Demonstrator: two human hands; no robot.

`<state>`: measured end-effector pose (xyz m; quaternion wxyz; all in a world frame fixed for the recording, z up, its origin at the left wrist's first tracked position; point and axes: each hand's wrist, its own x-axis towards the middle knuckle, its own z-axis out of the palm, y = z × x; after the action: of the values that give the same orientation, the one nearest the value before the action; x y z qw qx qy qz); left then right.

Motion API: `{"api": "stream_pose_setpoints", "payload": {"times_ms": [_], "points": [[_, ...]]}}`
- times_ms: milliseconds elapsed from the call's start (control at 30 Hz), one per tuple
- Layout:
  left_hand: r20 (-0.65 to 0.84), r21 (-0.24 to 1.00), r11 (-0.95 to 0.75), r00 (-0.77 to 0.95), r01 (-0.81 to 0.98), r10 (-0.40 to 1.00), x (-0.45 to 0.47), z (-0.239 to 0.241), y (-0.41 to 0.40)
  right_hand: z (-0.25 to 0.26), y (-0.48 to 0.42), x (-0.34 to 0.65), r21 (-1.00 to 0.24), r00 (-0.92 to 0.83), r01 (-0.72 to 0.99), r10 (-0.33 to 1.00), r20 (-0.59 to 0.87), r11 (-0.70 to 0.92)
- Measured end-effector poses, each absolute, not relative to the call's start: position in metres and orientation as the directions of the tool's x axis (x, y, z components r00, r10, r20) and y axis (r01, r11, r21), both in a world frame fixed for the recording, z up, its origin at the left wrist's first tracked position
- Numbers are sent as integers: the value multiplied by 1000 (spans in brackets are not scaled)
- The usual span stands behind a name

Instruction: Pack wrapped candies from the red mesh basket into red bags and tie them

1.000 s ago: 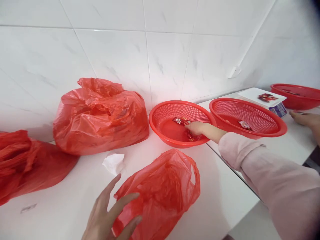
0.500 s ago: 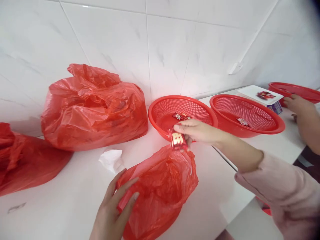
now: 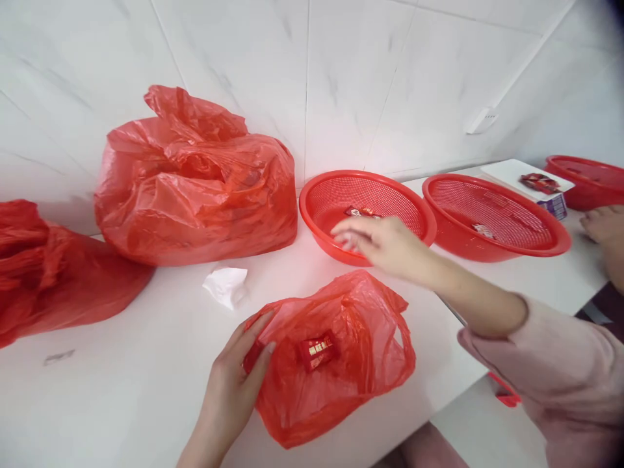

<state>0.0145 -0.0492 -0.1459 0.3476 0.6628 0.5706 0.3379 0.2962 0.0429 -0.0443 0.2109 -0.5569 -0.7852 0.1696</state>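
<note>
My left hand (image 3: pixel 238 377) pinches the left rim of a thin red plastic bag (image 3: pixel 336 406), its fingers closed on the film. The bag's mouth gapes upward. Inside it lies a small red snack packet (image 3: pixel 318 351) with pale gold lettering. Over the front rim of the nearer red mesh basket (image 3: pixel 312 224) hovers my right hand (image 3: pixel 383 240), slightly blurred. Its fingers are loosely bent and apart, and I see nothing in them. A few small wrapped packets (image 3: pixel 363 212) rest in that basket, partly behind my right hand.
Two bulky red bags (image 3: pixel 205 188) stand against the tiled wall at left. A crumpled white paper (image 3: pixel 225 286) lies before them. To the right are a second red basket (image 3: pixel 497 250), a white scale (image 3: pixel 521 175) bearing packets, and another person's hand (image 3: pixel 604 224) near a third basket.
The red packet has left my right hand, and one now lies in the bag. My right hand has shifted over the basket. My left fingers have closed on the bag's rim, which gapes wider.
</note>
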Motion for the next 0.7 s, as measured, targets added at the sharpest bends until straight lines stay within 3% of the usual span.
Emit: {"api": "stream_pose_setpoints", "payload": {"times_ms": [67,133,233,467,700], "points": [[66,852,-124,132,509,989,16,-145,-50,-39,81,324,-343,-178,912,971,158,223],[82,853,-137,129,504,988,16,-146,-50,-44,116,353,-125,24,992,1000,13,-22],[103,841,-156,131,517,986,14,-151,-50,-63,152,390,-37,144,988,981,-132,-150],[106,811,-200,199,549,974,8,-164,-45,-102,172,420,-30,154,984,920,-360,-176],[81,847,-142,139,513,987,13,-157,-49,-106,174,419,-206,-8,971,853,-522,-117]]}}
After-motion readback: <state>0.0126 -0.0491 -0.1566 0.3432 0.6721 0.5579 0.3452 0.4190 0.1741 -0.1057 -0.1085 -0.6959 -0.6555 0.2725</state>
